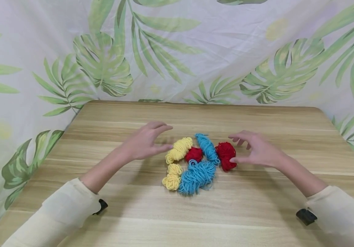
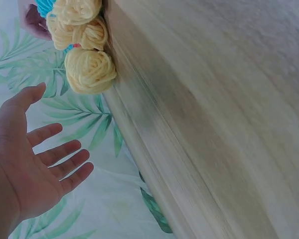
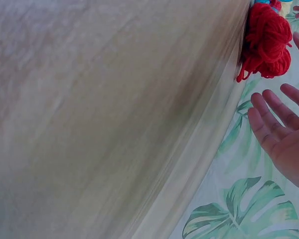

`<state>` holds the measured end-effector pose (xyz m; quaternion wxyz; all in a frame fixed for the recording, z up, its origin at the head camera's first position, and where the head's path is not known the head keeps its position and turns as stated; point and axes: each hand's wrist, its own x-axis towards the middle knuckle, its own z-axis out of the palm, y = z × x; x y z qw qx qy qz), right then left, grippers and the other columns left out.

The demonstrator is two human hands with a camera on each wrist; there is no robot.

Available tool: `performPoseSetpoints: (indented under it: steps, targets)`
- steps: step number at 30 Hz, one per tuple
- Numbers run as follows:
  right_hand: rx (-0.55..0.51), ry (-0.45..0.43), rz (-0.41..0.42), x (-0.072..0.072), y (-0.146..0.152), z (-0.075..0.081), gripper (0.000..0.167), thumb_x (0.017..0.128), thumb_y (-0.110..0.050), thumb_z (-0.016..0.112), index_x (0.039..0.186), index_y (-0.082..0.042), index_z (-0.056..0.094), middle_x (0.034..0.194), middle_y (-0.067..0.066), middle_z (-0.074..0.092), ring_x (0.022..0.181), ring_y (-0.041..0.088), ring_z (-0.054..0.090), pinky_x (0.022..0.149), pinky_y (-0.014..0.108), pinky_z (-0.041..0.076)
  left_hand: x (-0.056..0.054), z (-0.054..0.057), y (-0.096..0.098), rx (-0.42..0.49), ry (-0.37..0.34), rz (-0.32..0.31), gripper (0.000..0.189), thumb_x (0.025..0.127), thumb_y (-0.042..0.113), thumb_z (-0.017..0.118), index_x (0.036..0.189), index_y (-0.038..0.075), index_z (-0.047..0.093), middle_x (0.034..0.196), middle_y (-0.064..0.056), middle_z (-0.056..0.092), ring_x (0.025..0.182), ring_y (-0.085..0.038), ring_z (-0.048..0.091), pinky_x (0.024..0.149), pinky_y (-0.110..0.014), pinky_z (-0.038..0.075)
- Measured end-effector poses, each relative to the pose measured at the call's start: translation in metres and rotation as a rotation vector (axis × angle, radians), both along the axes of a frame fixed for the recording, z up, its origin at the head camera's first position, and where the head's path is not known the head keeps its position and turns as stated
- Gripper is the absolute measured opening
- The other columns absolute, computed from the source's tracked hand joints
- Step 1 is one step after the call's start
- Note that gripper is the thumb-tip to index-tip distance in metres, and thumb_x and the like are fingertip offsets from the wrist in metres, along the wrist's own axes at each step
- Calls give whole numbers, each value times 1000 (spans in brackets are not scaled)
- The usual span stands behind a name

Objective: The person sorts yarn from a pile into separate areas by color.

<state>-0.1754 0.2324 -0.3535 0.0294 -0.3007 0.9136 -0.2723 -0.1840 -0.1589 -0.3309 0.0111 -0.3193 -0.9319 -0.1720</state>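
Several small hanks of yarn lie in a cluster on the wooden table. A yellow hank [image 1: 179,150] is at the upper left, with another yellow hank [image 1: 172,177] below it. A small red bundle [image 1: 193,154] sits in the middle, a blue hank [image 1: 207,149] at the top and a larger blue hank [image 1: 197,177] at the bottom. On the right is a red hank [image 1: 226,156]. My left hand [image 1: 147,141], fingers spread, is beside the upper yellow hank, holding nothing. My right hand [image 1: 257,150] is beside the right red hank, its fingers relaxed and nothing held.
The wooden table [image 1: 118,219] has rounded far corners. Behind it hangs a white cloth [image 1: 226,31] printed with green leaves. A black device [image 1: 306,216] shows at the right cuff, and another black piece [image 1: 101,206] at the left cuff.
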Motion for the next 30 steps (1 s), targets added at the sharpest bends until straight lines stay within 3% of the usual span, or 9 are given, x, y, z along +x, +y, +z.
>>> performPoseSetpoints:
  steps: [9,24,30]
  targets:
    - [4,14,50,0,-2,-8,79,75,-33,93,139,0,60,120,10,68,100,28,67,75,42,57,0,2,9,6,-8,-28,69,95,46,72,147,4,56,148,-22,54,140,-40,48,113,-57,41]
    - [31,2,86,-1,-6,-9,76,75,-35,92,137,-4,63,114,2,71,96,22,65,69,32,49,-1,7,20,14,-7,-38,69,95,44,74,148,5,56,148,-21,54,137,-39,51,112,-55,42]
    - [31,-40,81,-1,-3,-10,71,77,-31,90,135,-1,62,103,0,71,94,20,66,75,37,55,-2,8,25,14,1,-70,67,96,44,73,148,5,56,147,-22,55,137,-39,52,112,-56,43]
